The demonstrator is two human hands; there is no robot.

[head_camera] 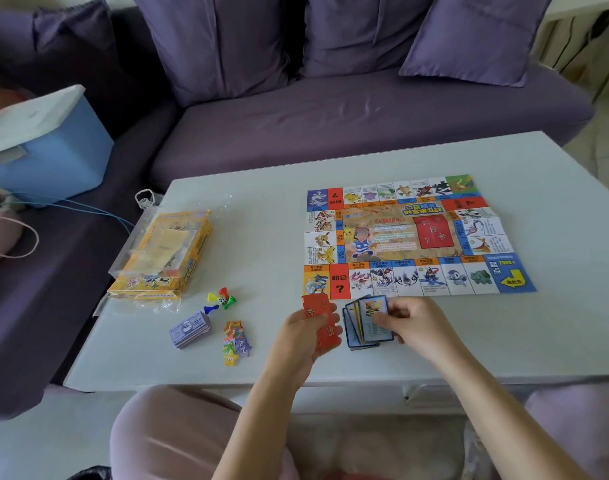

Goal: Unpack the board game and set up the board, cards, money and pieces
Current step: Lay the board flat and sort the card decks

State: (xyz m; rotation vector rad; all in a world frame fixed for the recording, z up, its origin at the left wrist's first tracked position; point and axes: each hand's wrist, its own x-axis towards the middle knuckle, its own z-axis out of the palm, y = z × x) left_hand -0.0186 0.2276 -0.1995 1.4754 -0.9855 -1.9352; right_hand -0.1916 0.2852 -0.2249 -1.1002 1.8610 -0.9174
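Left hand (303,336): grip clenched round a small stack of red cards (322,320). Right hand (410,320): grip pinching a fan of blue-bordered picture cards (368,322), low over the pale surface (261,237). The split by colour suggested sorting into separate decks. The unfolded paper game board (410,237) lay flat just beyond both grips. A purple paper money stack (191,330) and coloured plastic pawns (223,299) lay well left of the left grip, judged already set out.

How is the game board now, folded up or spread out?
Spread out. The game board lies open and flat on the table, with all four rows of squares and its middle picture showing.
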